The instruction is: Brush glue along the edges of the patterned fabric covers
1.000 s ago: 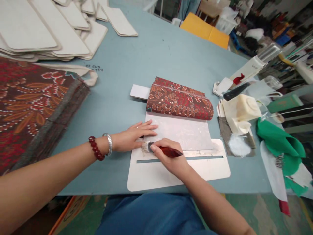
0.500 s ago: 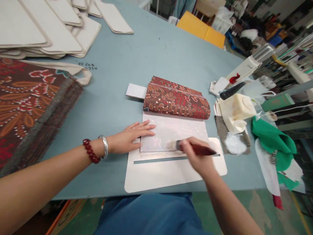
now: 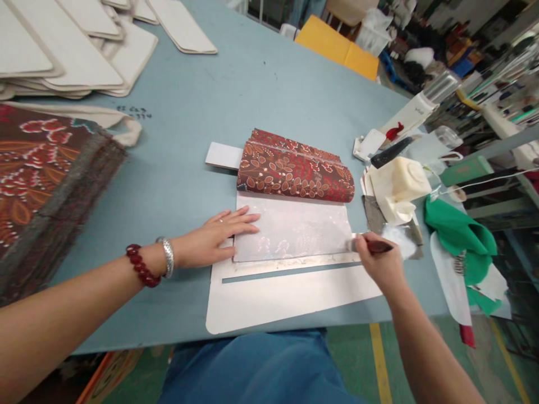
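Observation:
My left hand (image 3: 217, 235) lies flat, fingers spread, on the left edge of a pale fabric panel (image 3: 295, 227). In my right hand (image 3: 381, 261) is a brush (image 3: 379, 246) with a dark red-brown handle; its tip is at the panel's lower right corner. The panel's near edge lies over a white board (image 3: 290, 294) with a long narrow slot. Behind the panel, brown floral fabric (image 3: 295, 171) is folded or rolled over, pattern side up. A white strip (image 3: 223, 156) sticks out from its left end.
Stacked floral fabric (image 3: 46, 185) lies at the left, below piled white boards (image 3: 84, 45). A cut-open cream plastic jug (image 3: 400, 182), green cloth (image 3: 461, 224) and a white box (image 3: 410, 115) stand or lie at the right. A yellow panel (image 3: 337, 47) is at the far edge.
My right hand has moved the brush rightward along the panel's near edge to its right corner. My left hand stays on the panel. The whole view has shifted slightly.

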Motion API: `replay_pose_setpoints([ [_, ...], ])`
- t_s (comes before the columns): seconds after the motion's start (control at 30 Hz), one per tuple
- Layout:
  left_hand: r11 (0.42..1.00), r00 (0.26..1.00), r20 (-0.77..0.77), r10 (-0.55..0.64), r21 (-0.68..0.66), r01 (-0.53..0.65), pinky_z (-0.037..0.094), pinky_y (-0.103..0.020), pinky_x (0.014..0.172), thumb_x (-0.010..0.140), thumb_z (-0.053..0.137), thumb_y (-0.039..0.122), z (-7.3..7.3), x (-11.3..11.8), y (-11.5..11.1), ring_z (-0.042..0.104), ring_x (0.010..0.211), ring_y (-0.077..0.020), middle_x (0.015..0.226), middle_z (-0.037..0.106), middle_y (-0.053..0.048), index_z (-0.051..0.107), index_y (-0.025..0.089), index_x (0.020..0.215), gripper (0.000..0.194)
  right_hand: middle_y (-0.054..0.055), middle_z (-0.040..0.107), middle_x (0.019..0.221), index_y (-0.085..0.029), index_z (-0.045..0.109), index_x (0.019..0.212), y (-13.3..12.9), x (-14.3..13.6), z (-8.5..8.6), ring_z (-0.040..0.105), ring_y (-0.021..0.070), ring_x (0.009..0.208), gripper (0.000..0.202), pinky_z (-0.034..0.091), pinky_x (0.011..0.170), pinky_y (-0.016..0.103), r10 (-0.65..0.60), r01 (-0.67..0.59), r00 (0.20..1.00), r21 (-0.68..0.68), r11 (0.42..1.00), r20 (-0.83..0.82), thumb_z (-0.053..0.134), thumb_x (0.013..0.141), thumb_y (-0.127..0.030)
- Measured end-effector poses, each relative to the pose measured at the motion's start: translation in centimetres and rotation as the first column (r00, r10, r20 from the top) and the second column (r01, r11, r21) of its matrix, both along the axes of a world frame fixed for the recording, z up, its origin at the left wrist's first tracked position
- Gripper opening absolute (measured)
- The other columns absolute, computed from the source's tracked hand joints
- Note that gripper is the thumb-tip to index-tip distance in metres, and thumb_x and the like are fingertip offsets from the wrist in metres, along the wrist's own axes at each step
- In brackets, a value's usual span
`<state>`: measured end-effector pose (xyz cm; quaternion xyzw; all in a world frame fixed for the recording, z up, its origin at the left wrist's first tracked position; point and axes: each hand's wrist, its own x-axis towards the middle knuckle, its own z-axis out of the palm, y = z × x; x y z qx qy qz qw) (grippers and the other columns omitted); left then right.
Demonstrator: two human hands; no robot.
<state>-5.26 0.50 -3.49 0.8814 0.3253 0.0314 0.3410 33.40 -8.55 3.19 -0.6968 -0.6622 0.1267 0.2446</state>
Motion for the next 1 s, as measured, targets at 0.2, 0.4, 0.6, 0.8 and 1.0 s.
replay_pose_setpoints([
  [0.2, 1.0, 0.998, -0.057, -0.011, 0.015, 0.011, 0.013, -0.056, 0.125, 0.084, 0.052, 0.017, 0.3, 0.1, 0.0, 0.008, 0.157, -0.0259, 0.168, 0.023, -0.001, 0.045, 0.031, 0.147, 0.065, -0.001, 0.055, 0.066, -0.021, 0.053, 0.071, 0.6, -16.5, -2.3, 0.051, 0.0116, 0.061, 0.03, 0.04, 0.063, 0.026, 0.485, -0.483, 0.842, 0.07, 0.873, -0.238, 0.046, 0.099, -0.03],
  [0.4, 0.999, 0.998, -0.051, -0.022, 0.023, 0.023, 0.012, -0.056, 0.126, 0.082, 0.05, 0.013, 0.3, -0.1, -0.1, 0.008, 0.157, -0.0252, 0.168, 0.022, 0.0, 0.044, 0.03, 0.147, 0.068, 0.003, 0.062, 0.062, -0.02, 0.062, 0.07, 0.2, -2.3, -2.0, 0.057, 0.0147, 0.058, 0.042, 0.044, 0.054, 0.026, 0.072, -0.096, 0.971, -0.097, 0.991, -0.228, 0.049, 0.099, -0.048],
  [0.6, 0.985, 1.0, -0.019, 0.001, 0.173, 0.003, 0.027, -0.049, 0.121, 0.091, 0.059, 0.024, 1.1, 1.5, -0.4, 0.036, 0.145, -0.0287, 0.156, 0.044, -0.006, 0.056, 0.027, 0.135, 0.044, 0.009, 0.074, 0.078, -0.016, 0.072, 0.106, -0.6, 7.3, -0.4, 0.07, 0.0213, 0.067, 0.044, 0.059, 0.06, 0.034, -0.133, 0.077, 0.917, -0.161, 0.984, -0.375, 0.063, 0.091, -0.056],
  [0.8, 0.983, 0.997, 0.073, -0.012, 0.182, -0.002, 0.046, -0.033, 0.089, 0.096, 0.057, 0.025, 1.3, 4.2, 0.7, 0.058, 0.096, -0.022, 0.1, 0.064, -0.007, 0.065, 0.019, 0.088, 0.013, 0.006, 0.075, 0.101, -0.026, 0.055, 0.134, 0.9, -5.3, -2.5, 0.073, 0.0197, 0.084, 0.039, 0.06, 0.074, 0.034, 0.132, -0.198, 0.766, -0.036, 0.979, -0.629, 0.048, 0.102, -0.048],
  [1.0, 0.991, 0.993, 0.114, 0.034, 0.126, -0.049, 0.042, -0.028, 0.078, 0.096, 0.055, 0.027, 1.2, 4.6, 2.1, 0.059, 0.082, -0.0173, 0.086, 0.066, -0.004, 0.066, 0.017, 0.081, 0.021, 0.008, 0.067, 0.092, -0.02, 0.059, 0.099, 1.9, -11.1, -6.2, 0.063, 0.0246, 0.089, 0.015, 0.05, 0.079, 0.036, 0.368, -0.368, 0.929, 0.014, 0.93, -0.034, 0.059, 0.097, -0.035],
])
